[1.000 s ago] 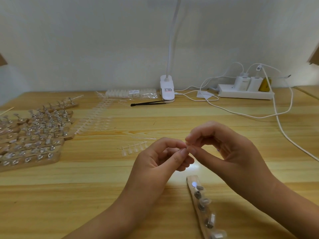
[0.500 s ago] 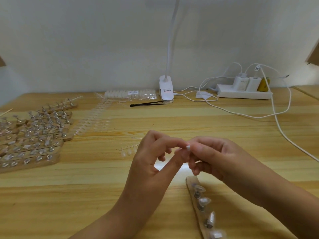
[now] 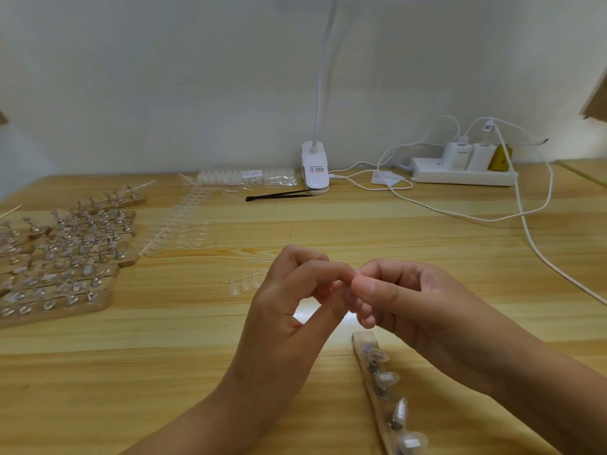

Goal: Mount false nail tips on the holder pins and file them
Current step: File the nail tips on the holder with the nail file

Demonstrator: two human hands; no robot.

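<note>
My left hand (image 3: pixel 292 300) and my right hand (image 3: pixel 404 297) meet fingertip to fingertip above the table's middle. Their curled fingers pinch a small clear nail tip between them, and the fingers hide almost all of it. Just below my right hand a wooden holder strip (image 3: pixel 365 353) runs toward the bottom edge. It carries several metal pins, some topped with clear nail tips (image 3: pixel 387 378). A short strip of loose nail tips (image 3: pixel 243 284) lies left of my left hand.
Many wooden holder strips with pins (image 3: pixel 65 257) fill the left side, with rows of clear tips (image 3: pixel 184 229) beside them. At the back are a bag of tips (image 3: pixel 246 177), black tweezers (image 3: pixel 279 194), a clip lamp (image 3: pixel 315 169), a power strip (image 3: pixel 460 174) and a white cable (image 3: pixel 538 254).
Both hands have sunk a little toward the holder strip and closed together. The nail tip seen between the fingertips half a second ago is now covered.
</note>
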